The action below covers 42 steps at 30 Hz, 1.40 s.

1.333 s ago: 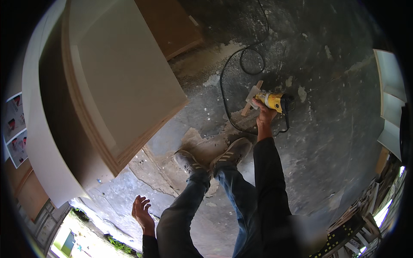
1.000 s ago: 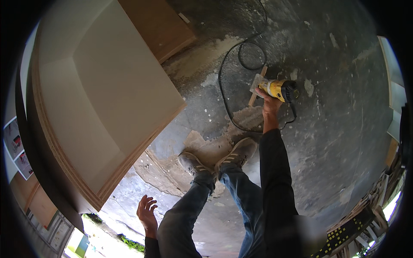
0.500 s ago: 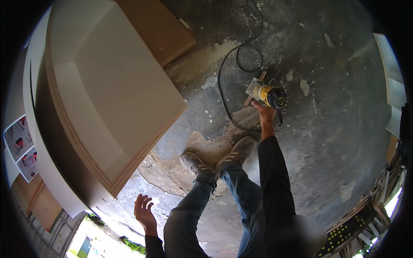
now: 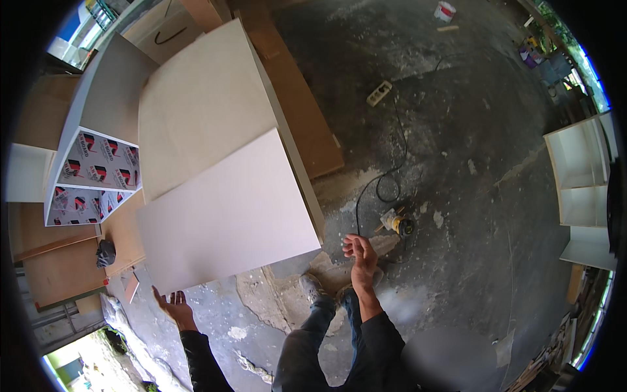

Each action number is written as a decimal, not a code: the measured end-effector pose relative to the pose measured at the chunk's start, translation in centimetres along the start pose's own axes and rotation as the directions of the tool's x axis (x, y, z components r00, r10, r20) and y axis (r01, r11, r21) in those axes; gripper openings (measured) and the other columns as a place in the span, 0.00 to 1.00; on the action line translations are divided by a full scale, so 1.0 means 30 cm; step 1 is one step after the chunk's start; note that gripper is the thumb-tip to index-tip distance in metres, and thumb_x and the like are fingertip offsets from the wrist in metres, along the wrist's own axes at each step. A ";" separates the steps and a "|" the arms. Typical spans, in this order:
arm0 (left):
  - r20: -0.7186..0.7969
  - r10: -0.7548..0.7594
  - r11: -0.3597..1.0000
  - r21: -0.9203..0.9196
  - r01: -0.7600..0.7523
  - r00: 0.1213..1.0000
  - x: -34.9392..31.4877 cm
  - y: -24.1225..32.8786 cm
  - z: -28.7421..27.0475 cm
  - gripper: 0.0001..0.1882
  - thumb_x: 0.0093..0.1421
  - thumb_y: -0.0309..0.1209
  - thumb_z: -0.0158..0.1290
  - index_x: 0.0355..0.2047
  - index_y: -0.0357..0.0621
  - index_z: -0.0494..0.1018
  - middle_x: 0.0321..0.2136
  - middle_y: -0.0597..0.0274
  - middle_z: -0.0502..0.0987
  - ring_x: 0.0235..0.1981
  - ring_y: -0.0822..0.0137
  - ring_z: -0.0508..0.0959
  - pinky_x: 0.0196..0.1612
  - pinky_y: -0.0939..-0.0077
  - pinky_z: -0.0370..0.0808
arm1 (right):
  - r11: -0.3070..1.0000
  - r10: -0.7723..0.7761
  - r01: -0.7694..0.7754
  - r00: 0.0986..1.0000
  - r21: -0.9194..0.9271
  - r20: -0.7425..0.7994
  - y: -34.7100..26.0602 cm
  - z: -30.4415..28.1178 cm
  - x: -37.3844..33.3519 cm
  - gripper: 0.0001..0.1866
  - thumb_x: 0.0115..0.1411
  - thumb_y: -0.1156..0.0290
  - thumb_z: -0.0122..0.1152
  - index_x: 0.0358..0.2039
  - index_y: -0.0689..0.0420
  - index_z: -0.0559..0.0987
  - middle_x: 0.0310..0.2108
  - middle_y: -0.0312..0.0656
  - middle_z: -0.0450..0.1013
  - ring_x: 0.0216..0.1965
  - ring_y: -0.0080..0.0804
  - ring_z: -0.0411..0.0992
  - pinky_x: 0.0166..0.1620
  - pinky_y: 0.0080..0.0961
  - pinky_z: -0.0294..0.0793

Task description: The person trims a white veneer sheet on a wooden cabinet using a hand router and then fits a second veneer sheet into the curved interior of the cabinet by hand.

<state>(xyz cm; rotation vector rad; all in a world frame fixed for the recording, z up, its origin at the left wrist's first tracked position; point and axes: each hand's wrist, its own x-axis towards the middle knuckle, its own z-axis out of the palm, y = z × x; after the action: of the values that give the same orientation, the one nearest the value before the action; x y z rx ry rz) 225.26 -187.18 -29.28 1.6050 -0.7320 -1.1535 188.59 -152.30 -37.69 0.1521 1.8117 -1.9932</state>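
Note:
A large pale box-like cabinet (image 4: 202,98) stands at the left, with a smooth white panel (image 4: 228,215) on its near part. Close to the panel's near left corner is my left hand (image 4: 175,310), fingers spread and holding nothing. Off the near right corner, my right hand (image 4: 363,262) is raised over the floor, its fingers loosely bent and apart, with nothing in it. Beyond that hand, a yellow and black corded power tool (image 4: 403,226) with a clear base lies on its side on the concrete.
A black cable (image 4: 381,186) loops across the floor near a pale power strip (image 4: 379,93). Brown boards (image 4: 297,85) lie beside the cabinet. Shelving with patterned lining (image 4: 98,157) stands at far left, a white shelf unit (image 4: 578,170) at right. A white and red tub (image 4: 445,11) stands far off.
My right hand has let go of the power tool, which stays on the floor, and has moved toward the cabinet. My left hand has risen to the panel's near corner. The view has tipped up.

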 end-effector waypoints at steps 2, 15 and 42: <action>0.031 -0.062 0.998 0.036 0.060 0.998 0.054 -0.021 0.018 0.43 0.60 0.50 0.64 0.68 0.44 0.58 0.59 0.52 0.66 0.55 0.54 0.69 0.59 0.58 0.64 | 0.993 -0.077 0.087 0.989 -0.079 0.123 -0.207 0.121 -0.003 0.15 0.70 0.61 0.63 0.47 0.60 0.81 0.37 0.39 0.79 0.37 0.24 0.75 0.37 0.24 0.77; 0.343 0.397 0.864 0.174 -0.473 0.851 0.159 -0.003 -0.003 0.22 0.70 0.50 0.49 0.43 0.41 0.73 0.43 0.55 0.76 0.40 0.60 0.77 0.39 0.61 0.77 | 0.889 -0.287 0.292 0.956 -0.354 0.068 -0.297 0.196 -0.001 0.16 0.57 0.75 0.68 0.48 0.56 0.83 0.31 0.45 0.79 0.34 0.36 0.78 0.39 0.33 0.76; 0.797 0.518 0.567 -0.048 -0.822 0.311 -2.052 -0.100 0.948 0.17 0.74 0.36 0.43 0.47 0.29 0.65 0.38 0.54 0.71 0.37 0.59 0.70 0.44 0.62 0.72 | 0.890 0.001 0.321 0.708 0.323 -0.706 -0.883 -1.794 -0.621 0.13 0.55 0.77 0.76 0.34 0.67 0.78 0.33 0.47 0.80 0.31 0.34 0.82 0.35 0.30 0.87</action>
<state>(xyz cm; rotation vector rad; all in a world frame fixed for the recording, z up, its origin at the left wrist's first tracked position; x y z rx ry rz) 176.20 -143.07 -13.38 0.7622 -2.0996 -0.9741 183.76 -94.43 -13.77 1.0450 1.7701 -2.6903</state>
